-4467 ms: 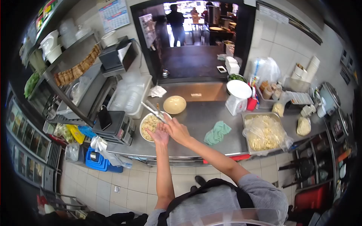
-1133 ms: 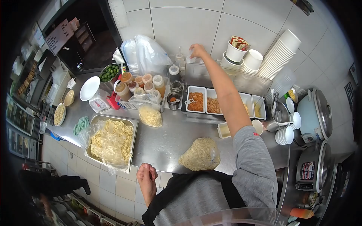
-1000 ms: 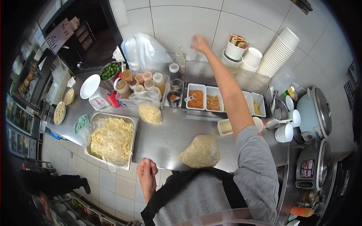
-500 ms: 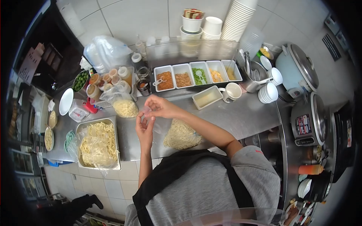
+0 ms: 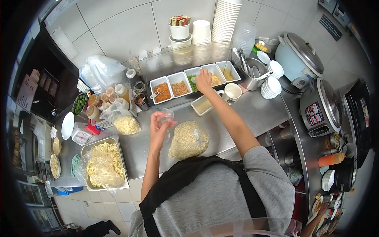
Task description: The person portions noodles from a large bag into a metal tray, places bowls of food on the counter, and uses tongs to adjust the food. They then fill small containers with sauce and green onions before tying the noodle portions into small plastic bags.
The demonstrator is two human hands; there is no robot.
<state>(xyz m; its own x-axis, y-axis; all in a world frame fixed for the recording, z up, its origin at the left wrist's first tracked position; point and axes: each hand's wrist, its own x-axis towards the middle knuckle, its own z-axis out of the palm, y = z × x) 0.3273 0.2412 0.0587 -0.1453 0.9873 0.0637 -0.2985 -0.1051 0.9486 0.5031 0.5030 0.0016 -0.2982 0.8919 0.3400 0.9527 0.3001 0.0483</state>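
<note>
Bag point(image 5: 189, 140): clear plastic, full of noodles, on the steel counter point(image 5: 244, 122) just in front of the person. My mark for all places; sides are the person's own.

Left hand point(image 5: 158, 125): raised near the bag, on its left. Thumb and fingers drawn together, pinching the cup.

Cup point(image 5: 169, 113): small, see-through, in the left hand, beyond the bag's far left side. Another clear shape point(image 5: 167, 135) shows below, close by the bag; can't tell what.

Right hand point(image 5: 204, 81): well beyond the bag, arm stretched past its right. Fingers bunched and angled down by the greens; tips hidden, so can't tell if they have hold of anything.

Greens point(image 5: 192, 85): chopped, in the middle of five white tubs, straight beyond the bag.

Spoon point(image 5: 193, 79): white, at the greens, right beside the right hand.

Tray point(image 5: 209, 108): pale, between bag and tubs, off to the bag's right. Mug point(image 5: 231, 93) just right of it.

Noodle pan point(image 5: 122, 156): metal, left of the bag, heaped, plastic over part of the heap.

Small bag point(image 5: 127, 125): noodles too, left of and beyond the bag, near the sauce bottles point(image 5: 112, 96).

Rice cooker point(image 5: 298, 55): far off to the bag's right, lid down.

Another person's forearm point(image 5: 313, 226): well apart from the bag, to its right, among dishes.
</note>
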